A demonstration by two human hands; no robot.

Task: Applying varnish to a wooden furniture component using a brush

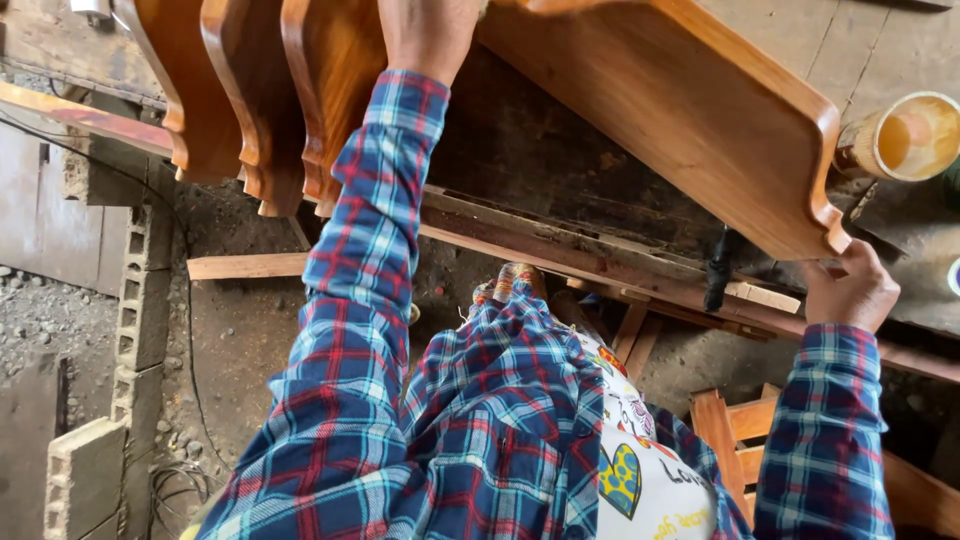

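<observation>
A large varnished wooden panel [700,110] with a scalloped end slants across the top right. My right hand [850,292] grips its lower right corner from beneath. My left hand [430,35] reaches up at the end of a plaid sleeve and holds the panel's upper left edge; its fingers are cut off by the top of the picture. Several similar varnished panels [240,100] stand side by side just left of that hand.
A round tin of amber liquid [905,135] sits on a dark bench [560,150] at the right. A dark brush [717,270] hangs over its edge. Concrete blocks [140,300], a plank [245,265] and a wooden frame [730,430] lie on the dirt floor.
</observation>
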